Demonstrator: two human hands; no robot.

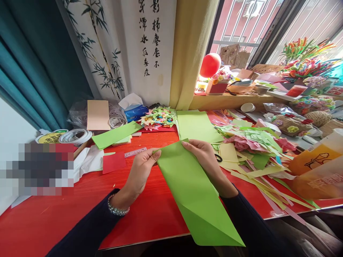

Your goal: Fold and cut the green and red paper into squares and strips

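Observation:
A long strip of bright green paper (190, 189), which looks folded, is held up by its far end above the red table. My left hand (141, 170) pinches its upper left corner between thumb and fingers. At the upper right corner, my right hand (205, 159) grips the same paper, thumb on top and fingers hidden behind it. The near end hangs over the table's front edge with a slanting crease across it. Just beyond lie a stack of light green sheets (197, 125) and a pink patterned ruler (135, 152).
On the left are a red paper square (114, 162) and another green strip (116, 135). Folded paper pieces (159, 117) are heaped at the back, beside a blue tissue pack (134, 112). Paper scraps (249, 139) and an orange-printed bag (318, 157) crowd the right side.

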